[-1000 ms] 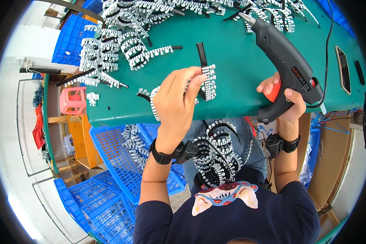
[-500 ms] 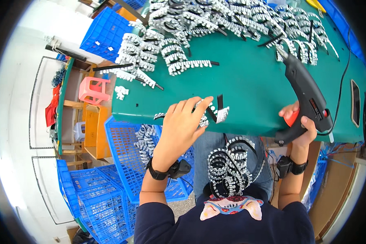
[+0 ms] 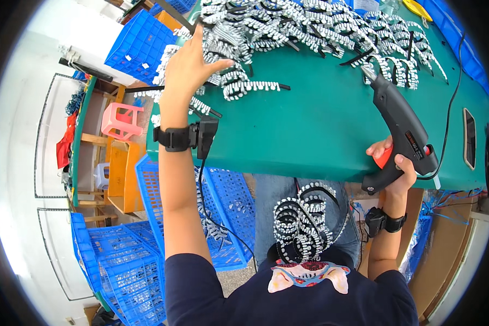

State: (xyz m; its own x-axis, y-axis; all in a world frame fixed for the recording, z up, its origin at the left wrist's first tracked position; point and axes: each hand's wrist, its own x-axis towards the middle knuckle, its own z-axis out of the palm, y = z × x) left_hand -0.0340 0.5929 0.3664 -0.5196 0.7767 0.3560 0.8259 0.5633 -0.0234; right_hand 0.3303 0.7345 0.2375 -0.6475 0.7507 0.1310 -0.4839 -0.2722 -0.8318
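My right hand (image 3: 399,168) grips the handle of a black hot glue gun (image 3: 402,114) with a red trigger. Its nozzle points up toward a pile of coiled black-and-white beaded strips (image 3: 288,27). Over the left end of that pile, my left hand (image 3: 189,68) reaches out with thumb and fingers spread. Nothing shows held in it, though strips lie right under the fingers. One short strip end (image 3: 255,86) sticks out to the right of this hand. On my lap rests a bundle of similar coiled strips (image 3: 304,223).
The green table (image 3: 288,130) spans the front, with a phone (image 3: 469,138) at its right. A blue basket (image 3: 233,201) holding some strips stands below its left edge. Further left are blue crates (image 3: 119,271) and a pink stool (image 3: 121,120). A cable (image 3: 451,119) trails from the glue gun.
My left hand has moved up and left from the table's near edge to the pile. The short strip it held is no longer in it. The glue gun has hardly moved.
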